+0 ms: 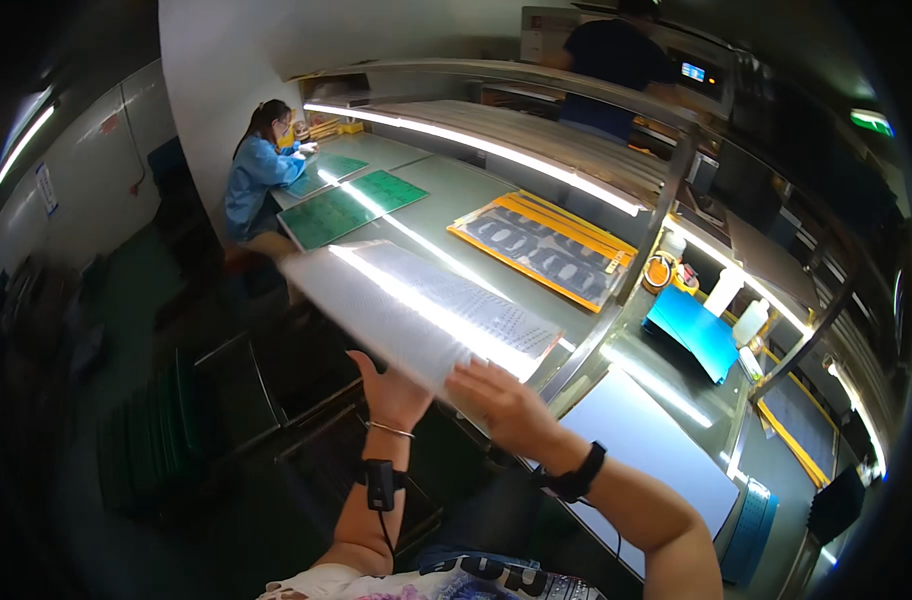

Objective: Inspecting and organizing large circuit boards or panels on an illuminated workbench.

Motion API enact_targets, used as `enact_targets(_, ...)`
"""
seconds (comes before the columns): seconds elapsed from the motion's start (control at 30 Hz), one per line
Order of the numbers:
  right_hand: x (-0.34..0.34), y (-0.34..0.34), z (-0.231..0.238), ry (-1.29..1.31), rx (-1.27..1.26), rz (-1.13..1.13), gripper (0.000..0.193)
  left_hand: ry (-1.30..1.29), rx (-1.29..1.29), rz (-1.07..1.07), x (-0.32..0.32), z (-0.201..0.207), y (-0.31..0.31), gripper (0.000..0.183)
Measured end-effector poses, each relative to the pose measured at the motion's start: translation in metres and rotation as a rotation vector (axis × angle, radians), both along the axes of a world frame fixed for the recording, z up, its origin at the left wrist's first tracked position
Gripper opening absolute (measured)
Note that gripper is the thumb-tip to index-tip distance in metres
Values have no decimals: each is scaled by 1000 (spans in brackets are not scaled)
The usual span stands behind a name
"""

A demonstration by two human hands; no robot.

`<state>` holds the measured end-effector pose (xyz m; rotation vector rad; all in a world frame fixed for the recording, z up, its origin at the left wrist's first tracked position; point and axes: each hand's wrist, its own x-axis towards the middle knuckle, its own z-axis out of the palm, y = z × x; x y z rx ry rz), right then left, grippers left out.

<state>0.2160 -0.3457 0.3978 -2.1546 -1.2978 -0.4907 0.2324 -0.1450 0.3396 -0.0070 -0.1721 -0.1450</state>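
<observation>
A flat, shiny grey-white panel (426, 305) with rows of small dark marks toward its right end is tilted over the near edge of the workbench. My left hand (394, 393) supports its near edge, the thumb spread away to the left and the other fingers hidden by the panel. At the same edge, farther right, my right hand (506, 405) holds the panel, fingers laid on its face and the thumb out of sight. A strip of lamp light reflects across the panel.
Green panels (356, 207) lie on the bench (441, 185), near a seated person (256, 180) in blue. A yellow-framed screen (546, 245) lies farther right. Blue sheets (692, 332) and white bottles (751, 322) stand past a metal post (666, 210). A white sheet (646, 460) covers the near right.
</observation>
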Motion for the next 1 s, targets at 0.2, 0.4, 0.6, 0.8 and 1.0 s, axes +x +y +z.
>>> enact_targets(0.2,-26,31,-85,279,-257,-130,45,339,91,301,-15,-72,-11,85)
enact_targets(0.4,-34,46,-88,195,-308,-162,22,283,78,188,-38,-71,-4,88)
enact_targets(0.6,14,29,-39,388,-133,-281,11,608,559,466,-26,-100,-1,40)
enact_targets(0.8,-22,62,30,89,-630,-214,14,602,848,725,-43,-45,-18,23)
enact_targets(1.0,46,-11,76,686,49,-81,35,549,930,876,-109,-20,65,23)
